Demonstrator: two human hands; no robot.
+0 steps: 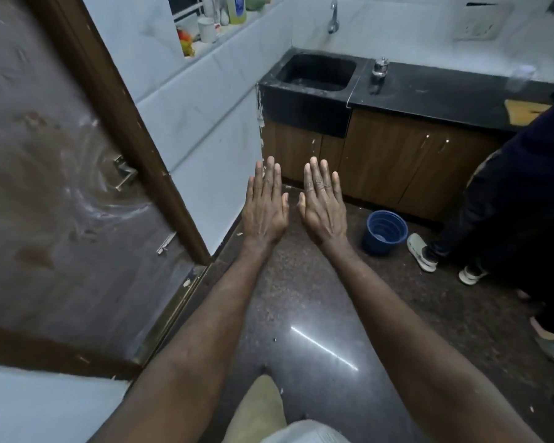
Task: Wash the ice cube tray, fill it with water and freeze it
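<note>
A small kitchen with a glossy dark floor [301,314] opens past a brown door [61,187] on the left. The left hand [264,206] and right hand [323,207] hover side by side, fingers straight, holding nothing; the ice cube tray is nowhere in view. On the way to the sink [317,71], a foot could catch the blue bucket [384,231] or bump the person [509,203] standing at right, and the floor looks slippery.

A: Sink [317,73] and table [445,91] noted black. Cupboard fronts [381,161] logged brown, wood-grained.
B: Confirmed. Floor [301,298] recorded dark, finely speckled. Bucket [385,231] noted blue.
A: Wall tiles [205,129] entered white, faintly grey-veined. Door [45,155] marked brown, smeared with pale swirls.
B: Shoes [421,252] noted white. Board [525,110] on table noted yellow.
</note>
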